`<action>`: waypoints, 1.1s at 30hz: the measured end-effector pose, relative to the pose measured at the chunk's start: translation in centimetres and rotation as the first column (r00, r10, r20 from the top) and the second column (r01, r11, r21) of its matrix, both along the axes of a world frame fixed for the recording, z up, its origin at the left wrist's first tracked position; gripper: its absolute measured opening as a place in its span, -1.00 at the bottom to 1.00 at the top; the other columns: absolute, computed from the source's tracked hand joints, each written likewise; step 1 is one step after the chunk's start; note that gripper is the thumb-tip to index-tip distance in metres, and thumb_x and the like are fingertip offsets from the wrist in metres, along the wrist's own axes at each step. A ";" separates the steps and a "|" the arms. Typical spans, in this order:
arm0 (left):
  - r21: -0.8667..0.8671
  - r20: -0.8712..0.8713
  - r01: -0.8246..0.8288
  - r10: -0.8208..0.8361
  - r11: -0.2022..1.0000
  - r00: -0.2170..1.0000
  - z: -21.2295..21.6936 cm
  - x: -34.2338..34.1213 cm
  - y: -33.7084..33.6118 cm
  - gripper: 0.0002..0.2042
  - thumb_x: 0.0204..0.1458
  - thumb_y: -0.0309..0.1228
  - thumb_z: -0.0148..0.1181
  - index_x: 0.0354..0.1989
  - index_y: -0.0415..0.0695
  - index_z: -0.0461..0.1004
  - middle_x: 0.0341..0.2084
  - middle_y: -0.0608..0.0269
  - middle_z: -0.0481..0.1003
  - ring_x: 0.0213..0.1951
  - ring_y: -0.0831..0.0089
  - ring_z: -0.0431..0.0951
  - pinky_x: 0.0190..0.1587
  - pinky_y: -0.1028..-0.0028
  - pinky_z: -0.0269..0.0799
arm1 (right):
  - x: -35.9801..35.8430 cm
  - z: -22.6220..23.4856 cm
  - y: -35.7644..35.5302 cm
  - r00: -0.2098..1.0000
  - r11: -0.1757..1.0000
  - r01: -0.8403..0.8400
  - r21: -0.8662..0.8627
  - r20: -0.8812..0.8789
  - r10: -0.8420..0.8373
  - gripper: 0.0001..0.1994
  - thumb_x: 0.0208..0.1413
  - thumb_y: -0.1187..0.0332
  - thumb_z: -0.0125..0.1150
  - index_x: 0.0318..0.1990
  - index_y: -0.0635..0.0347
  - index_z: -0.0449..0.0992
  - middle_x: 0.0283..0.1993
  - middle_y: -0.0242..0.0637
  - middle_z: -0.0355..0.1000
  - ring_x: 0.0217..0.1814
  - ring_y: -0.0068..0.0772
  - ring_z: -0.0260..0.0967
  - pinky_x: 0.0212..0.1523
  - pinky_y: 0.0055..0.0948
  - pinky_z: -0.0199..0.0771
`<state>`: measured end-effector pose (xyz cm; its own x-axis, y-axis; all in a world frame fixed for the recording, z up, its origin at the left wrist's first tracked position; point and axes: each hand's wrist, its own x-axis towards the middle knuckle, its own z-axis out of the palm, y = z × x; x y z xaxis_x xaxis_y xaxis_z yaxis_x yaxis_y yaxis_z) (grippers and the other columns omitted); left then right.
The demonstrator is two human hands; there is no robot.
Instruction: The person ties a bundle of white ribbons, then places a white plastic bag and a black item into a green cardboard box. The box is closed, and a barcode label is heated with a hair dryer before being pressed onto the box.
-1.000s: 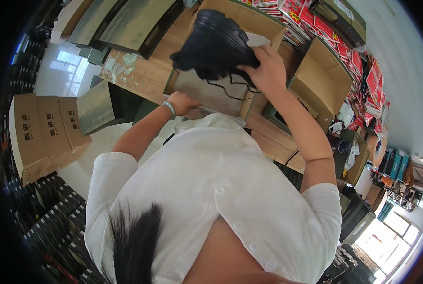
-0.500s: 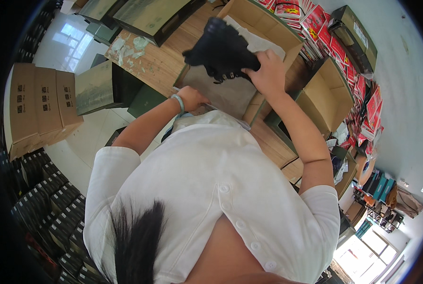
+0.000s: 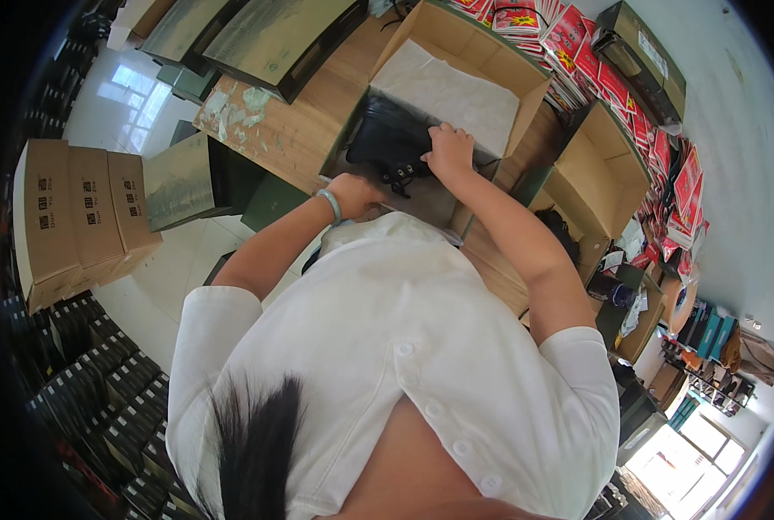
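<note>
A black lace-up boot (image 3: 383,139) lies on its side in an open cardboard box (image 3: 533,80) lined with pale tissue paper (image 3: 456,82). My right hand (image 3: 450,149) is closed on the boot's right side, its fingers bent and its thumb near the laces. At the box's near left edge, my left hand (image 3: 356,196) has curled fingers and appears to grip that edge; the fingertips are partly hidden. A pale bracelet circles my left wrist. Some of the tissue paper spreads beneath the boot, with a larger sheet lying flat beyond it.
Another open box (image 3: 608,165) stands to the right with something dark inside. Red printed packets (image 3: 569,43) pile along the wall. Green shoeboxes (image 3: 283,39) sit on the far left of the wooden table. Brown cartons (image 3: 84,217) and stacked dark boxes (image 3: 101,381) line the left.
My right hand has lowered the boot from above the box into it, moving down and slightly left. My left hand stays at the box's near edge.
</note>
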<state>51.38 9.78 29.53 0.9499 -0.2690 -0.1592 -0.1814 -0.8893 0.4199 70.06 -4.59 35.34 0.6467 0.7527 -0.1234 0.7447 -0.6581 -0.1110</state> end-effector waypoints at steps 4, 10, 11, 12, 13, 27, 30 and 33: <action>0.054 -0.096 0.001 0.004 0.999 0.995 1.3 0.2 -0.3 -0.76 0.04 -0.26 0.07 -0.13 0.31 0.57 -0.39 0.28 0.56 -0.24 0.26 0.55 -0.25 0.27 0.46 | 0.7 -1.8 0.4 1.000 1.000 0.026 -0.017 0.010 -0.026 -0.58 -0.27 0.23 0.48 -0.19 0.11 0.50 -0.13 -0.23 0.42 -0.03 -0.07 0.37 -0.05 -0.08 0.31; 0.076 -0.095 0.028 -0.021 0.997 0.995 1.3 0.2 -0.2 -0.76 0.07 -0.23 0.07 -0.11 0.34 0.56 -0.44 0.31 0.56 -0.24 0.28 0.55 -0.26 0.28 0.47 | 0.6 -4.7 1.1 0.993 0.998 0.060 -0.013 0.100 -0.059 -0.51 -0.26 0.29 0.47 -0.11 0.13 0.42 -0.12 -0.15 0.41 -0.01 -0.02 0.36 -0.02 -0.05 0.30; 0.080 -0.103 0.023 -0.015 0.997 0.995 1.5 0.2 -0.4 -0.76 0.07 -0.23 0.07 -0.11 0.34 0.56 -0.44 0.31 0.56 -0.24 0.28 0.55 -0.27 0.28 0.47 | 0.5 -5.0 1.2 0.990 0.997 0.080 0.009 0.114 -0.081 -0.49 -0.25 0.31 0.46 -0.09 0.13 0.40 -0.11 -0.14 0.40 -0.01 -0.01 0.35 -0.01 -0.04 0.29; 0.085 -0.111 0.019 -0.010 0.996 0.994 1.6 0.3 -0.5 -0.76 0.07 -0.22 0.07 -0.10 0.34 0.56 -0.44 0.31 0.56 -0.24 0.29 0.55 -0.27 0.28 0.47 | 0.3 -5.4 1.4 0.987 0.994 0.106 0.021 0.121 -0.108 -0.49 -0.24 0.33 0.45 -0.07 0.13 0.38 -0.10 -0.13 0.39 0.00 0.00 0.34 -0.01 -0.03 0.28; 0.077 -0.097 0.018 -0.010 0.997 0.995 1.4 0.3 -0.5 -0.76 0.07 -0.22 0.07 -0.11 0.34 0.56 -0.44 0.31 0.56 -0.24 0.29 0.55 -0.27 0.27 0.47 | -0.1 -5.6 1.5 0.982 0.991 0.133 0.031 0.128 -0.136 -0.49 -0.23 0.36 0.44 -0.06 0.14 0.37 -0.09 -0.12 0.39 0.01 0.00 0.33 0.00 -0.02 0.28; 0.042 -0.062 0.028 -0.026 0.999 0.998 1.4 0.7 -0.6 -0.74 0.02 -0.26 0.13 -0.08 0.27 0.53 -0.34 0.32 0.57 -0.22 0.24 0.54 -0.23 0.26 0.48 | 1.9 2.9 -22.6 0.861 0.826 0.502 0.256 -0.057 -0.506 -0.41 -0.07 0.31 0.32 0.17 0.05 0.29 0.11 -0.04 0.28 0.23 0.05 0.14 0.23 -0.08 0.18; 0.091 -0.056 0.044 -0.039 0.995 0.998 1.3 0.8 -0.7 -0.73 0.03 -0.28 0.12 -0.06 0.28 0.53 -0.36 0.32 0.57 -0.23 0.23 0.54 -0.25 0.25 0.48 | 3.5 2.6 -33.2 0.701 0.698 0.593 -0.402 -0.170 -0.693 -0.07 -0.15 0.19 0.44 0.39 -0.18 -0.02 0.38 -0.03 0.01 0.43 0.14 -0.11 0.34 0.02 0.04; 0.156 -0.097 0.040 -0.025 0.987 0.995 2.2 1.1 -1.0 -0.73 0.04 -0.27 0.11 -0.06 0.29 0.53 -0.39 0.29 0.56 -0.24 0.22 0.54 -0.27 0.23 0.47 | 3.8 -0.3 -38.0 0.698 0.655 0.554 -0.513 -0.143 -0.702 0.18 -0.25 0.09 0.54 0.44 -0.37 -0.30 0.52 -0.13 -0.36 0.53 0.19 -0.49 0.40 0.22 -0.28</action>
<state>52.47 8.78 31.77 0.9197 -0.2639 -0.2907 -0.1777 -0.9400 0.2912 73.82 -42.59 35.08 0.8123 0.0047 -0.5832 0.1043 -0.9850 0.1373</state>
